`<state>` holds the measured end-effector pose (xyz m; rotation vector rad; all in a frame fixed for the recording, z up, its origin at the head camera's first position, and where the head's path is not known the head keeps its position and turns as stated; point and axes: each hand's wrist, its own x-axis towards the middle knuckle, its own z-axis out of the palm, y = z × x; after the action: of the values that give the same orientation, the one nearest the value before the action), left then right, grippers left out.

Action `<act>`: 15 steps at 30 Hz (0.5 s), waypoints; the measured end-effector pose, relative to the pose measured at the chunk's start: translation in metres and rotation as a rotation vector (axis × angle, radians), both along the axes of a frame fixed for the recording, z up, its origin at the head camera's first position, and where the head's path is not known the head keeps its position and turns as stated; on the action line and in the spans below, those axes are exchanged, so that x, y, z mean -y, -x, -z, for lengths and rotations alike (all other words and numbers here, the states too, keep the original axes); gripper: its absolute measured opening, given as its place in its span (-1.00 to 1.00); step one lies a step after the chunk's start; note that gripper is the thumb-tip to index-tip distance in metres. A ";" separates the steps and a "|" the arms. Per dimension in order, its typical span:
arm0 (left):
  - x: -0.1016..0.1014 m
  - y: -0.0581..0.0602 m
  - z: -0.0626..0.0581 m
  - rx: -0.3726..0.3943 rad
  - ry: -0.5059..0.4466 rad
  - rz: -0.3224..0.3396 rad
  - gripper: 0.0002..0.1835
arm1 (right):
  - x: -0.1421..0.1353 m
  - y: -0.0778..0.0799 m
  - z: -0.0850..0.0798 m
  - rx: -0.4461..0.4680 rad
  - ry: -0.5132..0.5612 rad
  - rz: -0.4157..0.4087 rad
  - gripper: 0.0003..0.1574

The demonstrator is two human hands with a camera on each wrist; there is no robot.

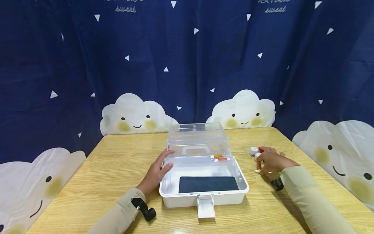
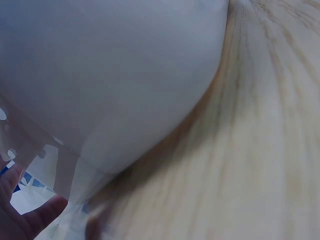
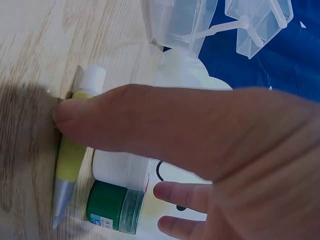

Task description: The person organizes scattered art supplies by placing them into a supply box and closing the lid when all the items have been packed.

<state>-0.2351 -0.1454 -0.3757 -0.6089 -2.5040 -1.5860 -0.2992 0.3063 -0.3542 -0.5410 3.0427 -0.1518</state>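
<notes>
A white plastic box (image 1: 204, 196) with a raised clear lid (image 1: 198, 132) stands on the table. My left hand (image 1: 155, 172) rests at its left rim, thumb and fingers extended and spread. In the left wrist view the box's white side wall (image 2: 120, 85) fills much of the picture. To the right of the box, my right hand (image 1: 271, 160) pinches a yellow tube (image 3: 72, 157) with a white cap and silver end, low at the tabletop. The thumb crosses the tube; the opposing fingertip is hidden.
Close to my right hand are white-lidded jars (image 1: 253, 151), a red-lidded one (image 1: 261, 149) and a green-lidded jar (image 3: 106, 204). Orange tubes (image 1: 217, 156) lie at the back right inside the box. A dark panel (image 1: 208, 184) shows in its floor. Behind the table hangs a blue curtain (image 1: 149, 81).
</notes>
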 end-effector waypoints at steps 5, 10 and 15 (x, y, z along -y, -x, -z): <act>0.000 0.000 0.000 -0.010 -0.003 -0.001 -0.49 | 0.001 -0.001 -0.001 -0.002 -0.010 -0.003 -0.71; 0.000 0.000 0.001 -0.008 -0.002 -0.005 -0.49 | 0.002 0.001 -0.003 -0.014 -0.008 -0.013 -0.75; 0.001 0.001 0.001 -0.017 -0.002 -0.003 -0.49 | 0.005 0.003 -0.006 -0.044 0.003 -0.023 -0.76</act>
<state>-0.2360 -0.1461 -0.3770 -0.6158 -2.4897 -1.5756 -0.3021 0.3009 -0.3477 -0.5877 3.0779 -0.1459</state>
